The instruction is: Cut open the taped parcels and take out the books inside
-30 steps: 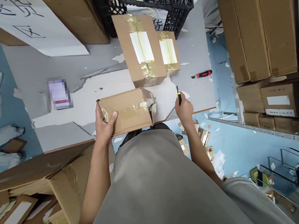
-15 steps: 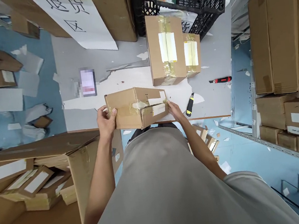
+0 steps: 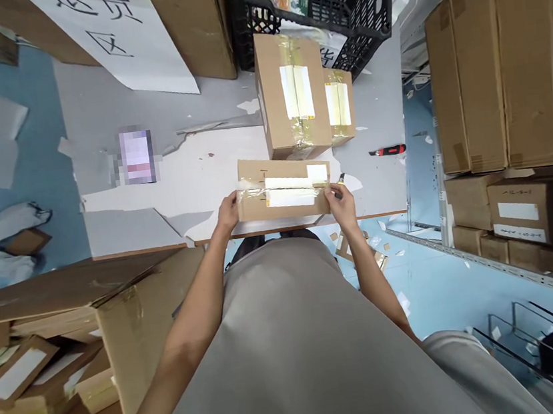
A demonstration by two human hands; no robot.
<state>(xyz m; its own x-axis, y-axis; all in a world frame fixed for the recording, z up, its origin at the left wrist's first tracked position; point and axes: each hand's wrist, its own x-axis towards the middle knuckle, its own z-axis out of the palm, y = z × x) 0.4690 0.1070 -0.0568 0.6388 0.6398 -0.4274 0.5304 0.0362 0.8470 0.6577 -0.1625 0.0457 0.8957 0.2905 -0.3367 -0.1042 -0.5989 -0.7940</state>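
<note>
A taped cardboard box (image 3: 256,203) with white labels on its upper face is held between my two hands at the table's front edge. My left hand (image 3: 228,211) grips its left end. At the right end, my right hand (image 3: 341,204) has its fingers closed round the corner. Just behind my right fingers a utility knife (image 3: 341,178) is mostly hidden. Beyond the held box stand a larger taped carton (image 3: 272,93) and a smaller taped carton (image 3: 344,133), both labelled.
A red utility knife (image 3: 390,150) lies on the table (image 3: 384,183) at the right. A black plastic crate (image 3: 362,42) stands at the back, and a blurred phone-like object (image 3: 137,157) lies left. A big open carton (image 3: 137,345) holds several boxes. Stacked cartons (image 3: 522,69) fill the right shelf.
The box has turned so its labelled face is up and its long side runs along the table edge. It now covers most of the nearer utility knife. The view has shifted right.
</note>
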